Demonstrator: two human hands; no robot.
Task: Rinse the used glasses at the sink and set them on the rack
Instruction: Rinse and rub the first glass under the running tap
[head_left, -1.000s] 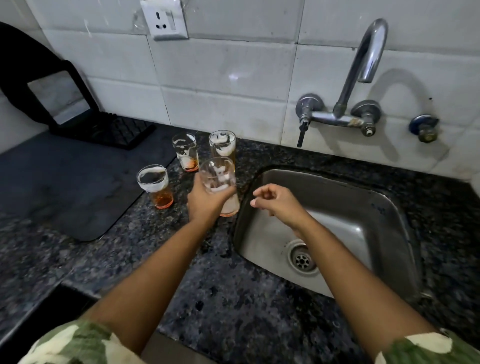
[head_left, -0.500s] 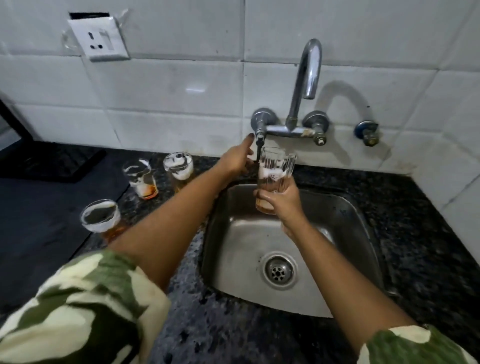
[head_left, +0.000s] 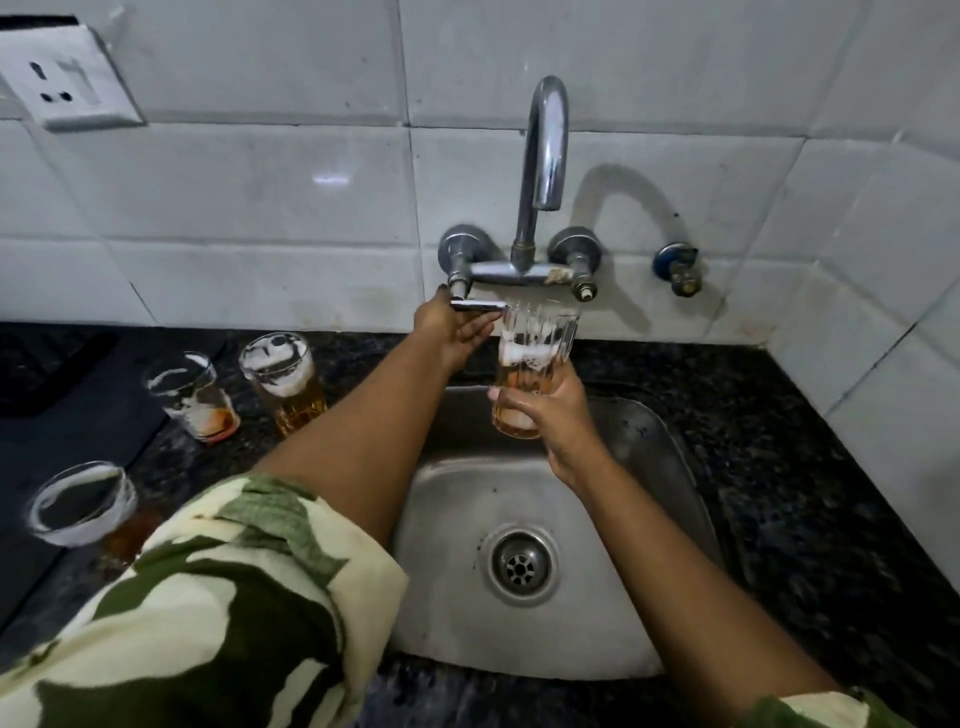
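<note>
Right hand grips the lower half of a ribbed glass, fingers curled round its base. The glass is held upright over the far edge of the sink, rim just below the tap body. Amber dregs and a foam band are visible inside. Likely reason for the low grip: it leaves the mouth free to take water.

Left hand reaches to the left tap lever. The lever lies across the palm side of the hand, touching it. Whether the fingers close round it I cannot tell; they look fairly straight, pressing more than gripping. The lever points right, toward the glass.

Spout arches high above. No stream is visible from it. The glass sits a little left of and behind the outlet as seen, so a shift toward the near side may be needed once water runs. This is a judgement; the wide lens distorts alignment.

Three more used glasses wait on the bench, left of the sink: far glass nearest the sink, middle glass beside it, near glass by the sleeve. All stand upright with residue, within the left hand's reach.

The rack is not identifiable here. Judged stage: rinse of the first glass is starting.
</note>
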